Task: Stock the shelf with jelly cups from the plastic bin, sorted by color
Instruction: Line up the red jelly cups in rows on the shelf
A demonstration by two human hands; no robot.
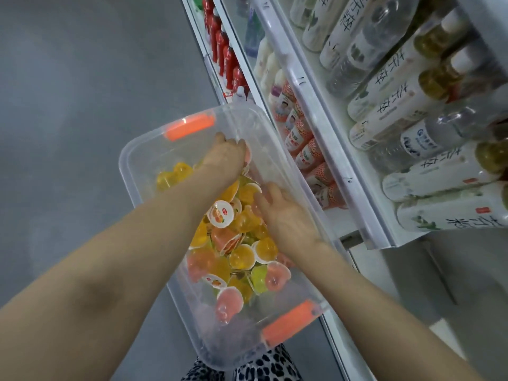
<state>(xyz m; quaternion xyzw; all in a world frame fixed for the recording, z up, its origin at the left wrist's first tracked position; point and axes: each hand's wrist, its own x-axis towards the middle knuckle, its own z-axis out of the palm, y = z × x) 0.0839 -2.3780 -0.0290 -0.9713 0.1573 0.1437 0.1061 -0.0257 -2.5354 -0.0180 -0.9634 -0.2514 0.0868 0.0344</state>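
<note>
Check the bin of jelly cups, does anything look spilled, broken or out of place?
Nothing spilled or broken shows. The jelly cups lie jumbled in the clear plastic bin, yellow, orange, pink and green mixed, some lid up, others dome up.

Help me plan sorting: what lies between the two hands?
Yellow and orange jelly cups fill the gap between left hand and right hand, head view.

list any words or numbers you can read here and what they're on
"11": handwritten on the shelf rail
white bottles: large Chinese characters, too blurred to quote
water bottle: blue label, blurred
jelly cups: lid print too small to read
</note>
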